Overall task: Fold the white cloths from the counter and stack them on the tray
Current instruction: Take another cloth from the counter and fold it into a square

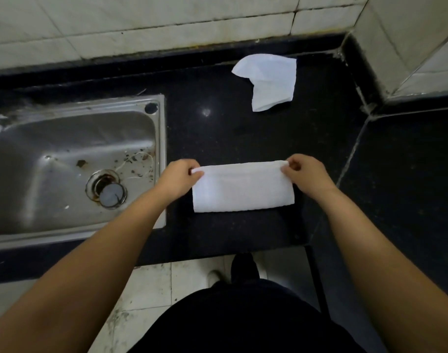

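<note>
A white cloth (243, 187) folded into a wide rectangle lies near the front edge of the black counter (217, 128). My left hand (180, 178) pinches its far left corner. My right hand (305, 174) pinches its far right corner. A second white cloth (270, 80), loose and crumpled, lies at the back of the counter near the wall. A dark, flat tray (291, 225) seems to lie under the folded cloth at the front; its outline is hard to tell against the black counter.
A steel sink (72, 159) with a drain and some debris is set into the counter on the left. Tiled walls (166, 21) close off the back and the right corner. The counter continues to the right. Floor tiles and a shoe (244, 267) show below.
</note>
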{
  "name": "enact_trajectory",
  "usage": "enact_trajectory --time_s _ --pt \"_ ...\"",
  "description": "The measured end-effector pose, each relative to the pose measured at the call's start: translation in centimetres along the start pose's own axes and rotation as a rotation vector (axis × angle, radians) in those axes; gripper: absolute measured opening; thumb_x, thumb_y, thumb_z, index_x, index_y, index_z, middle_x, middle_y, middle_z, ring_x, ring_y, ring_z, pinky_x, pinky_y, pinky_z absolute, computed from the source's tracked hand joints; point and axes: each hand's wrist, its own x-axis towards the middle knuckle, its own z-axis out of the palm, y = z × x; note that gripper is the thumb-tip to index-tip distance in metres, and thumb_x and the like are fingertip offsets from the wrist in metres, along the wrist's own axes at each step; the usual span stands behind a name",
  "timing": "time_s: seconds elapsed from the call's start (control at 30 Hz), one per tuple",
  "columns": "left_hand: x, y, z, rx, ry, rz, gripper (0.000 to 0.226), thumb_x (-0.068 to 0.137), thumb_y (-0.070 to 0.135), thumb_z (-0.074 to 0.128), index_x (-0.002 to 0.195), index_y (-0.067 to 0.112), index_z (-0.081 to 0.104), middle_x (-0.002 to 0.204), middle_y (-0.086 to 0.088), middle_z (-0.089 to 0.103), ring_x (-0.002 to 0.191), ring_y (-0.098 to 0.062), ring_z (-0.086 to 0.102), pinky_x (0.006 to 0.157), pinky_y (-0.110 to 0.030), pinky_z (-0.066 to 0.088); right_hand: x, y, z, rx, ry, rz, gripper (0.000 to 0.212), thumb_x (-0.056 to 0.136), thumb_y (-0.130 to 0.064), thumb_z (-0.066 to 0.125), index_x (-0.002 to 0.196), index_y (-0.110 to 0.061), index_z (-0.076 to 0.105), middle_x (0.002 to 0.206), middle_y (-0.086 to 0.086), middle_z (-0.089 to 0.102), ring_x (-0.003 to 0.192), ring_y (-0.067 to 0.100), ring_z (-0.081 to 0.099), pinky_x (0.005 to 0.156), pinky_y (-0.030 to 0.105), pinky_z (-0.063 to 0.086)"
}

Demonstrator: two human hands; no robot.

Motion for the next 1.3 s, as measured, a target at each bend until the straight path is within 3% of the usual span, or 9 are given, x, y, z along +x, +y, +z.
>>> enact_trajectory --time_s 0.2,0.43,0.57,0.67,0.73,0.83,0.93,1.07,1.3 --pt "3.8 2.0 1.3 0.462 0.034 0.106 0.028 0.092 0.028 0.053 0.118 0.018 0.055 0.116 -0.007 0.051 0.112 -0.026 0.048 0.095 -0.041 0.04 2.5 0.8 1.9 -0.171 0.047 0.062 0.019 0.092 -0.025 0.054 0.105 -0.011 0.055 0.106 0.009 0.057 0.089 0.023 0.056 0.069 0.031 0.041" --pt "6.1 11.6 6.9 0.572 -0.207 0.755 0.054 0.093 0.009 0.047 0.143 0.025 0.034 0.147 -0.004 0.034 0.136 -0.022 0.031 0.107 -0.039 0.031 -3.1 2.6 2.7 -0.292 0.048 0.135 0.038 0.093 -0.039 0.052 0.12 -0.012 0.051 0.119 0.009 0.053 0.107 0.027 0.054 0.083 0.042 0.049" --pt "7.0 14.1 8.6 0.816 -0.329 0.949 0.05 0.089 0.004 0.05 0.135 0.021 0.044 0.155 -0.008 0.021 0.145 -0.024 0.014 0.115 -0.041 0.019 -4.3 3.2 3.6 -0.332 0.052 0.11 0.025 0.093 -0.031 0.053 0.108 -0.01 0.056 0.113 0.01 0.055 0.107 0.027 0.053 0.083 0.04 0.047" --pt "7.2 14.4 7.7 0.859 -0.328 0.994 0.032 0.089 0.012 0.05 0.121 0.017 0.056 0.148 -0.006 0.033 0.14 -0.023 0.025 0.113 -0.039 0.021 -3.9 3.2 2.6 -0.067 0.067 0.185 0.011 0.089 -0.021 0.054 0.091 -0.01 0.057 0.095 0.008 0.058 0.083 0.023 0.057 0.067 0.034 0.046" --pt "6.9 14.1 6.6 0.807 -0.357 0.951 0.022 0.089 0.016 0.051 0.11 0.018 0.057 0.127 -0.003 0.05 0.123 -0.02 0.043 0.109 -0.037 0.028 -3.4 2.9 1.4 0.098 0.062 0.246 0.007 0.088 -0.019 0.055 0.085 -0.013 0.054 0.081 0.003 0.059 0.07 0.016 0.054 0.057 0.029 0.042" --pt "5.8 13.6 4.5 0.59 -0.359 0.798 0.003 0.088 0.015 0.051 0.088 0.018 0.05 0.087 0.002 0.054 0.086 -0.018 0.05 0.089 -0.033 0.04 -2.7 1.9 0.1 0.337 0.037 0.259 0.009 0.085 -0.015 0.057 0.078 -0.018 0.052 0.08 0.005 0.064 0.074 0.017 0.064 0.065 0.031 0.052" --pt "5.2 13.4 2.0 0.325 -0.219 0.65 0.007 0.089 0.016 0.054 0.094 0.014 0.05 0.088 -0.001 0.054 0.083 -0.023 0.054 0.07 -0.034 0.041 -1.9 -0.2 -1.5 0.472 0.096 0.161 0.013 0.086 -0.006 0.057 0.08 -0.016 0.052 0.075 0.003 0.059 0.064 0.014 0.059 0.055 0.021 0.051" --pt "5.3 14.3 -2.6 0.052 0.04 0.56 0.036 0.089 0.02 0.058 0.124 0.016 0.051 0.109 0.0 0.057 0.095 -0.013 0.052 0.077 -0.025 0.038 -0.7 -4.8 -5.1 0.564 0.216 -0.074 0.02 0.087 -0.006 0.06 0.106 -0.009 0.059 0.075 -0.001 0.058 0.065 0.009 0.054 0.059 0.019 0.047" --pt "2.5 14.1 -8.1 -0.213 0.248 0.648 0.009 0.084 0.019 0.064 0.089 0.015 0.058 0.088 0.002 0.057 0.082 -0.017 0.057 0.072 -0.027 0.046 -3.3 -9.9 -8.4 0.495 0.381 -0.405 0.017 0.085 -0.009 0.056 0.081 -0.026 0.056 0.078 -0.005 0.058 0.07 0.002 0.052 0.066 0.016 0.044"
